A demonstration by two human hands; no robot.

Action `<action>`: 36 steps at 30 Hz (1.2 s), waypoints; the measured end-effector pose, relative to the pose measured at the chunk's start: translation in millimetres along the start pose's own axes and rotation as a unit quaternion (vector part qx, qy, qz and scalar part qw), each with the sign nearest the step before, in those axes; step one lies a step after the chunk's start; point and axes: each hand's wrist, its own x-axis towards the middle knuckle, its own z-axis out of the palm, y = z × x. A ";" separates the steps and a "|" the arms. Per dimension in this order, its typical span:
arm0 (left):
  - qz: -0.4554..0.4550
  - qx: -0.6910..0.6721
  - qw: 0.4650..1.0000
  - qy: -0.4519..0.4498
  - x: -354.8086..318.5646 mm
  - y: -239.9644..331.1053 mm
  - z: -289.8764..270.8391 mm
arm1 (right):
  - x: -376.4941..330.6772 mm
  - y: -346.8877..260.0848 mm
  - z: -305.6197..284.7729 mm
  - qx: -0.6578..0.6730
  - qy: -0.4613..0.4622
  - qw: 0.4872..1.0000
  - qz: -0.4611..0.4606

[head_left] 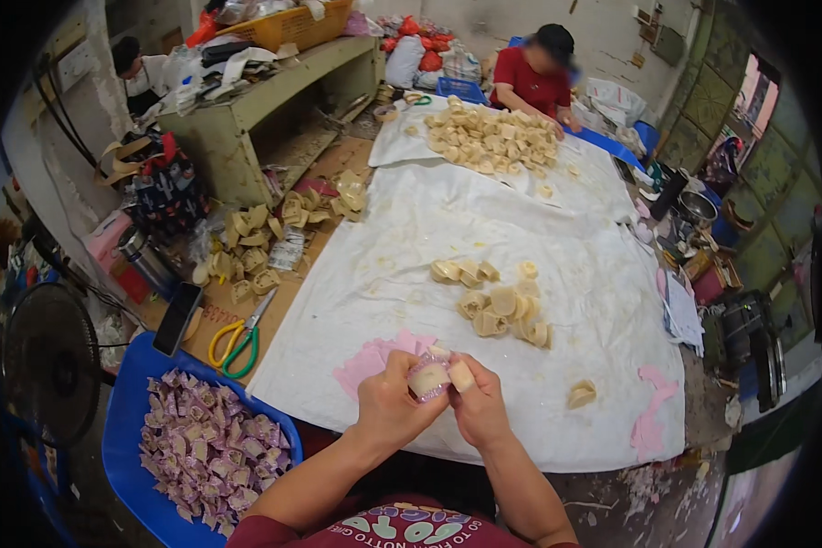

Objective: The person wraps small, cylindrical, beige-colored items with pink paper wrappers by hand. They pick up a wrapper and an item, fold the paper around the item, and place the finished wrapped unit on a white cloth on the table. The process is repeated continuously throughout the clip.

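Near the front edge of the white-covered table point(384, 265), my two hands meet over a patch of pink cloth point(372, 361). My left hand point(388, 402) is closed round a small cream piece with a purple glittery covering point(428, 378). Pinched in my right hand point(482, 411) is a small cream block point(462, 375), held against or just beside the covered piece; whether they touch is hard to tell. Beyond my hands lies a loose group of cream moulded pieces point(502, 306). One single cream piece point(581, 394) rests to the right.
At lower left, a blue tub point(123, 429) holds many purple-covered pieces. Scissors point(237, 342) and a phone point(178, 318) lie by the table's left edge, near more cream pieces point(247, 242). A co-worker in red point(534, 78) sits behind a big cream heap point(493, 137).
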 end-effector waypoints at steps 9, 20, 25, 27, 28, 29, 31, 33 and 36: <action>-0.042 0.024 0.999 -0.009 -2.9 -6.7 -4.6 | -3.9 -1.0 12.3 -0.255 -0.002 0.960 -0.116; -0.113 -0.275 0.952 -0.078 4.6 -13.3 -33.5 | -1.6 -8.6 5.2 -0.293 -0.036 0.946 -0.134; -0.007 -0.131 0.991 -0.031 -10.7 -12.7 -22.7 | -12.2 -4.7 11.3 -0.047 -0.029 0.990 0.132; 0.039 -0.076 0.996 -0.030 -21.2 -5.7 -18.5 | -15.1 4.7 3.3 -0.051 -0.043 0.992 0.109; 0.001 -0.145 0.988 -0.050 -20.5 -5.9 -18.4 | -16.1 7.9 1.6 -0.053 -0.053 0.992 0.097; -0.038 -0.213 0.974 -0.069 -19.0 -6.6 -18.6 | -17.0 8.4 2.3 -0.072 -0.043 0.994 0.072; -0.091 -0.322 0.940 -0.066 -14.4 -8.8 -17.8 | -18.2 8.2 9.4 -0.109 -0.025 0.993 0.024; -0.117 -0.409 0.905 -0.030 -7.7 -11.2 -12.8 | -24.6 16.2 13.2 -0.179 -0.053 0.982 -0.006; -0.183 -0.374 0.902 -0.118 -18.4 -2.2 -20.7 | -33.3 30.7 16.8 -0.031 -0.083 0.994 0.058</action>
